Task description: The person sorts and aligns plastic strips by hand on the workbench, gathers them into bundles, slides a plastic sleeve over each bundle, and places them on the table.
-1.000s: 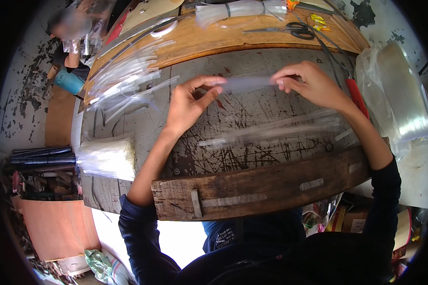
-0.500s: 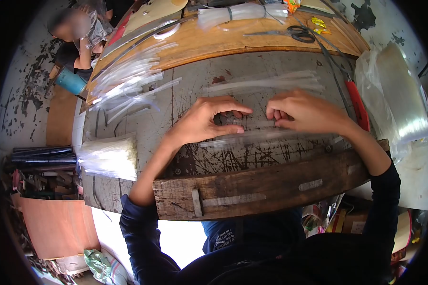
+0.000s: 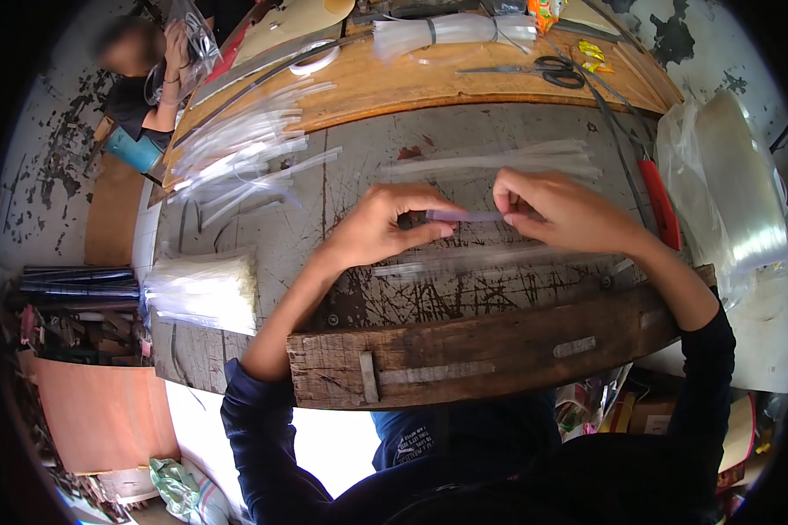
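Observation:
A short, clear plastic strip (image 3: 481, 217) with a faint purple tint stretches between my two hands above the grey tabletop. Its left end lies between the thumb and fingers of my left hand (image 3: 392, 223). The fingertips of my right hand (image 3: 562, 206) pinch the other end. Just below the hands, several clear strips (image 3: 473, 260) lie flat on the scratched surface. Farther back is another loose row of clear strips (image 3: 499, 161).
A thick wooden beam (image 3: 499, 350) runs along the front edge. At left are a strip bundle (image 3: 203, 290) and a loose pile (image 3: 236, 149). Scissors (image 3: 556, 70), a red-handled tool (image 3: 659, 206) and a plastic roll (image 3: 735, 184) lie around. A co-worker (image 3: 144, 105) sits back left.
The strip between my hands now shows plainly; before, it was only a faint blur. My right hand has shifted slightly. The co-worker's hand has risen with clear plastic.

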The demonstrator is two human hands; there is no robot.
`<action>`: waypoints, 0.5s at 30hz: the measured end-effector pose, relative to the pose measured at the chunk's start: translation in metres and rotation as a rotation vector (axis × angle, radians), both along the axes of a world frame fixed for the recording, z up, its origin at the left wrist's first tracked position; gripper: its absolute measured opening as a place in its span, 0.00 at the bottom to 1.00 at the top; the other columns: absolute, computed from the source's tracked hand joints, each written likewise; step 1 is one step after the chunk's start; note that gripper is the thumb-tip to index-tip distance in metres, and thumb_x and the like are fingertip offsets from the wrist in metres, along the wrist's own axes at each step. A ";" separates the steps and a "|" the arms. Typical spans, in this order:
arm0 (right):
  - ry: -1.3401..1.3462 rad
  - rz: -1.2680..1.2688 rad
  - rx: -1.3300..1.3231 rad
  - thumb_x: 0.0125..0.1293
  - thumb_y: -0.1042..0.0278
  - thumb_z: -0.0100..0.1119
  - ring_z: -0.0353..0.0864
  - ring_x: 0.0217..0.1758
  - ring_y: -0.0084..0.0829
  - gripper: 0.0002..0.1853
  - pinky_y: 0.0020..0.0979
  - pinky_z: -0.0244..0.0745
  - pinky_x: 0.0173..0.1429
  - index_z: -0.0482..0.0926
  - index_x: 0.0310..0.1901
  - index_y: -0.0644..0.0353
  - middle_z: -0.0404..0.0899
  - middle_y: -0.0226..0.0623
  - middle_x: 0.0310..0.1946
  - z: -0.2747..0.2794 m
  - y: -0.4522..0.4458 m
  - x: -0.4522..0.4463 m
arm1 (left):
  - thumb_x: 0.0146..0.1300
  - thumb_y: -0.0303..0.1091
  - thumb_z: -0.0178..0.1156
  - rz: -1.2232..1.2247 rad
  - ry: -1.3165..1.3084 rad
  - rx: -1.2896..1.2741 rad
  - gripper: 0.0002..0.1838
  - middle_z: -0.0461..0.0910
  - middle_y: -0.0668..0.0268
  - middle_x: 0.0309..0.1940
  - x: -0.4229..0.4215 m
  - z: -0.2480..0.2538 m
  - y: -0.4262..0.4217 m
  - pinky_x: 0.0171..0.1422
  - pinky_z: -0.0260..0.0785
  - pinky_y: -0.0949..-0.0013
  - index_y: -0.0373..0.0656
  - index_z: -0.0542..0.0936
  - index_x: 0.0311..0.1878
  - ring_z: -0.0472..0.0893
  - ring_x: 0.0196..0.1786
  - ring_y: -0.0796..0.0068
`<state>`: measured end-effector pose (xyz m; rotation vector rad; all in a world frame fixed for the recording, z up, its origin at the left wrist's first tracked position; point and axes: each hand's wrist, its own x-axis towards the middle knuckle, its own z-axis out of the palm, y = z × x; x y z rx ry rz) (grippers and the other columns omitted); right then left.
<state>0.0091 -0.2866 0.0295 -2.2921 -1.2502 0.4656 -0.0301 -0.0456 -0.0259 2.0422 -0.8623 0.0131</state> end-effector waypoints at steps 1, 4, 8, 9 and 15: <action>0.013 0.000 0.098 0.59 0.75 0.53 0.72 0.27 0.36 0.06 0.35 0.64 0.33 0.65 0.33 0.64 0.73 0.40 0.24 -0.005 0.000 0.002 | 0.53 0.30 0.65 0.044 -0.001 -0.037 0.17 0.82 0.66 0.34 0.000 -0.001 0.000 0.40 0.74 0.70 0.48 0.80 0.49 0.81 0.33 0.74; 0.041 -0.020 0.160 0.61 0.75 0.53 0.74 0.27 0.32 0.05 0.33 0.66 0.33 0.67 0.35 0.63 0.75 0.39 0.25 -0.004 0.000 0.005 | 0.54 0.30 0.64 0.185 0.128 -0.088 0.17 0.83 0.68 0.32 -0.002 0.001 -0.001 0.34 0.72 0.75 0.49 0.79 0.49 0.79 0.29 0.81; 0.088 -0.081 0.132 0.62 0.75 0.53 0.75 0.27 0.26 0.04 0.29 0.68 0.33 0.69 0.37 0.62 0.76 0.36 0.26 -0.003 0.002 0.006 | 0.56 0.21 0.60 0.202 0.230 -0.016 0.18 0.80 0.62 0.43 -0.003 0.008 0.000 0.43 0.75 0.76 0.38 0.76 0.51 0.81 0.44 0.74; 0.088 -0.081 0.132 0.62 0.75 0.53 0.75 0.27 0.26 0.04 0.29 0.68 0.33 0.69 0.37 0.62 0.76 0.36 0.26 -0.004 0.002 0.007 | 0.56 0.20 0.60 0.204 0.203 -0.049 0.17 0.79 0.62 0.43 -0.002 0.005 0.001 0.44 0.75 0.75 0.37 0.76 0.50 0.81 0.44 0.74; 0.077 -0.111 0.247 0.61 0.73 0.55 0.73 0.23 0.30 0.05 0.32 0.64 0.29 0.69 0.35 0.63 0.76 0.38 0.22 -0.009 0.002 0.008 | 0.56 0.18 0.59 0.212 0.151 -0.120 0.13 0.79 0.62 0.41 -0.001 0.000 0.003 0.48 0.75 0.75 0.35 0.74 0.45 0.80 0.45 0.74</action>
